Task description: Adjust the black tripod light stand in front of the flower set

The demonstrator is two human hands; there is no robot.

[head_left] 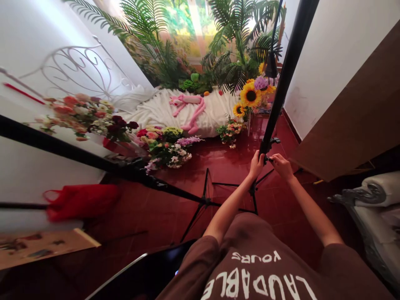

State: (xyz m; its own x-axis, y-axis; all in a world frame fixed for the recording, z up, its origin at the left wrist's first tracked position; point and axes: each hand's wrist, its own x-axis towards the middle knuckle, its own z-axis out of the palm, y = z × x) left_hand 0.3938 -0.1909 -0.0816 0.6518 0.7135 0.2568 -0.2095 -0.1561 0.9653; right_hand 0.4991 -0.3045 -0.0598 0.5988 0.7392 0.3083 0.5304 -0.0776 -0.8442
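The right-hand black stand pole (283, 83) is gripped low down by the curled left hand (256, 165); a small knob (269, 159) on it is pinched by the nearly closed right hand (281, 166). Tripod legs (231, 184) are spread below the hands. Left of them, the floor is crossed by a second pole (125, 171); beyond, flowers (175, 146) and a pink plush toy (189, 109) are seen.
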